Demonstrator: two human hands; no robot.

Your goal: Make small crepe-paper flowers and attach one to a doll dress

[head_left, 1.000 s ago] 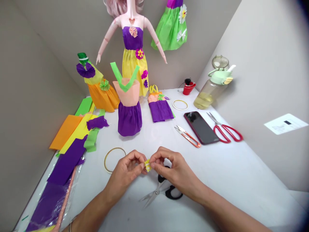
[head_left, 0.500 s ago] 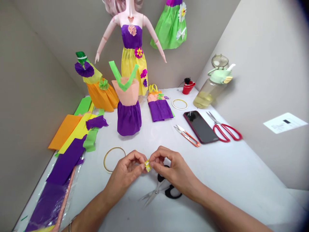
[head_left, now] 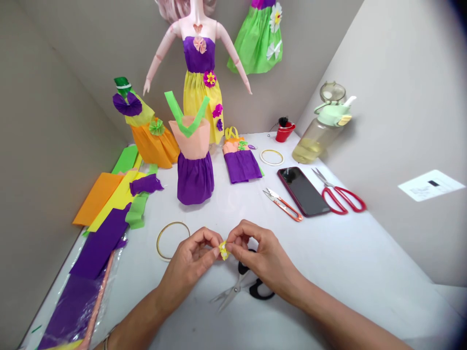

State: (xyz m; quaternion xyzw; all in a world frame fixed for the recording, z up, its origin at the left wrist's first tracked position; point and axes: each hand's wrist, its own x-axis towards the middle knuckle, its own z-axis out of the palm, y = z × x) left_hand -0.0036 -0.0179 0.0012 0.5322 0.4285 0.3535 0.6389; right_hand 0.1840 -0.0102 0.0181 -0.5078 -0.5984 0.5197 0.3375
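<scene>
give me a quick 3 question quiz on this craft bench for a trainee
1. True or false: the black-handled scissors lie below the right hand in this view.
2. Multiple choice: what lies between the orange thread snips and the red-handled scissors? A) a smartphone B) a water bottle C) a red cup
3. Short answer: what colour is the small paper piece pinched between the left hand and the right hand?

Key: 1 true; 2 A; 3 yellow

At two o'clock, a black smartphone [head_left: 302, 191] lies between orange thread snips [head_left: 282, 205] and red-handled scissors [head_left: 343, 194] — a plastic water bottle [head_left: 314, 141] stands just beyond them.
</scene>
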